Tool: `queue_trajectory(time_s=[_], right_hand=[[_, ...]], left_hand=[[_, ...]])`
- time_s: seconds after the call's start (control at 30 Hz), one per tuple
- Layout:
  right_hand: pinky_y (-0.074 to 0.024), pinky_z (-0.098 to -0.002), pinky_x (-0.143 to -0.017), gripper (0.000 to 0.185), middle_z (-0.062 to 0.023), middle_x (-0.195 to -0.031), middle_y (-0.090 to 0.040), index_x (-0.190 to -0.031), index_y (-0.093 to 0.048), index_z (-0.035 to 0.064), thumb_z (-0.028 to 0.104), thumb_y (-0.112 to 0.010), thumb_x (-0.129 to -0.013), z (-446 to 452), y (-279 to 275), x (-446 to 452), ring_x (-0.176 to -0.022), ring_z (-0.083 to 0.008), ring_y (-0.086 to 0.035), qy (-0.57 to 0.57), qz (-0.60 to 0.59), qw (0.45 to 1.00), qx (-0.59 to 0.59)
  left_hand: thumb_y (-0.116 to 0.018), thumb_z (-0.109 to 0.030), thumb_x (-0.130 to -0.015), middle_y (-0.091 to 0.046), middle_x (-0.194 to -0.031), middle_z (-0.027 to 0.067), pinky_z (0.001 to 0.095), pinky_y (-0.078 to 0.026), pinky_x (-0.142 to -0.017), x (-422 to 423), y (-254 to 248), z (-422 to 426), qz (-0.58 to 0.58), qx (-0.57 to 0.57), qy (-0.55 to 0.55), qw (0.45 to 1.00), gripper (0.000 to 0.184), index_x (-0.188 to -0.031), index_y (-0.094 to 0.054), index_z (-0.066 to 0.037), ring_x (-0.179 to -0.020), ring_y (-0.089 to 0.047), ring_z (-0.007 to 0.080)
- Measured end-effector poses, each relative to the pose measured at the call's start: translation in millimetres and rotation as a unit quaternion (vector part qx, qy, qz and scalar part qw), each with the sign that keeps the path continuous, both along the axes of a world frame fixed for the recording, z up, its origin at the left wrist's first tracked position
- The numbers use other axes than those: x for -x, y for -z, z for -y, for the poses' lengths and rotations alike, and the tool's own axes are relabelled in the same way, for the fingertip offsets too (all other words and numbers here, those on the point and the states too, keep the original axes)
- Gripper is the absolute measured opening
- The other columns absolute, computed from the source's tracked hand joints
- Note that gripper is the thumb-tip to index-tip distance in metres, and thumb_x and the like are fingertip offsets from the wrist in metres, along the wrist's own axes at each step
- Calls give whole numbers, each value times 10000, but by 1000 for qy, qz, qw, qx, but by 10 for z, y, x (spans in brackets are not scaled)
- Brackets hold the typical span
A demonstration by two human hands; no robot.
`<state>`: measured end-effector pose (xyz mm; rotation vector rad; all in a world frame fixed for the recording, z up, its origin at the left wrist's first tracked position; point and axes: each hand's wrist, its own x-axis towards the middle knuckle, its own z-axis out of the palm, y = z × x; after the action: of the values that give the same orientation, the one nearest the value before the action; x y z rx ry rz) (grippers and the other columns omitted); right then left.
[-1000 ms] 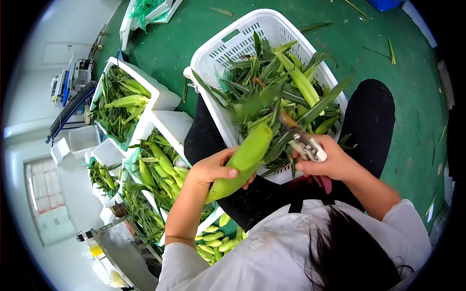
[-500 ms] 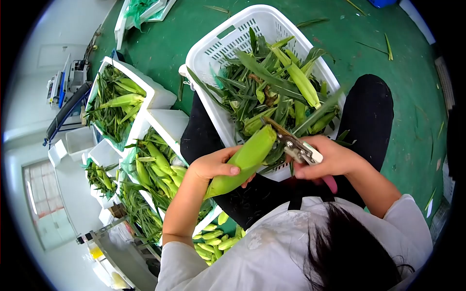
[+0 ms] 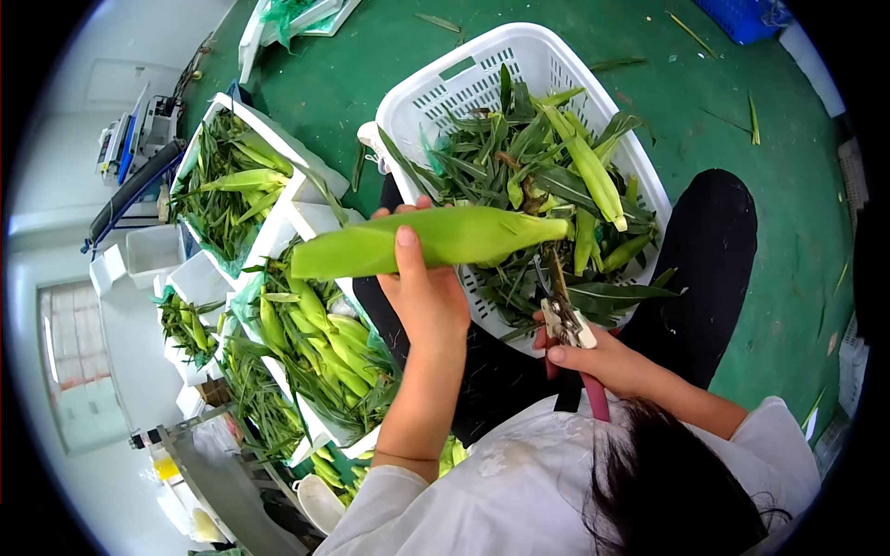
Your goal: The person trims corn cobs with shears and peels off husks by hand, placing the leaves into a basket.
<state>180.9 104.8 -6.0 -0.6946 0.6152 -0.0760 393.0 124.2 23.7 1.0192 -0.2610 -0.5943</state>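
My left hand (image 3: 422, 287) is wrapped round a green ear of corn (image 3: 491, 232) in its husk, held level above the near edge of the white basket. The corn's narrow end points right. In my right hand (image 3: 607, 360) is a pair of pruning shears (image 3: 566, 322) with reddish-pink handles. Their blades point up, just below the corn's narrow end; I cannot tell whether they touch it. Behind both hands, the white basket (image 3: 422, 100) holds cut leaves, husk pieces and another pale green ear (image 3: 593, 176).
White foam boxes (image 3: 311, 171) with green liners stand on the left, filled with leafy corn (image 3: 324, 347). A blue crate (image 3: 742, 18) is at the far right. Leaf scraps (image 3: 754, 120) lie on the green floor. My knee (image 3: 709, 232) is beside the basket.
My left hand has raised the corn and turned it from slanted to level, moving it up and away from my body. The shears have dropped slightly, and their blades now point more upward.
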Motion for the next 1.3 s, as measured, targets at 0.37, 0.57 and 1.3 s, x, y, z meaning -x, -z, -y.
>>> queue_trajectory(time_s=[0.37,0.57,1.3], right_hand=[[-484,-249,-589,290,-10,-778,-598,-970,-576,26,147,-774,-796,103,242,-127,-668,-85,-582,64,-62,989,116],[-472,-221,-638,227,-9,-851,-626,-1016,-560,23,13,-675,-821,203,29,5,-701,-68,-568,184,-88,942,268],[-527,-290,-591,332,-123,-986,-659,-1191,-557,-1,128,-639,-896,1110,-573,29,-773,-130,-599,297,-108,885,343]], left_hand=[[-589,-446,-948,-566,-1205,117,438,-430,-1034,15,194,-178,-114,-62,-27,991,551,-1306,-382,-81,-1215,-530,264],[-575,-565,-924,-599,-1110,111,411,-441,-993,-283,321,-271,-40,-108,33,993,615,-1223,-498,-33,-1111,-564,239],[-519,-617,-915,-335,-1534,28,462,-301,-1140,-472,498,-457,-72,39,33,996,700,-1477,-338,-240,-1397,-351,255]])
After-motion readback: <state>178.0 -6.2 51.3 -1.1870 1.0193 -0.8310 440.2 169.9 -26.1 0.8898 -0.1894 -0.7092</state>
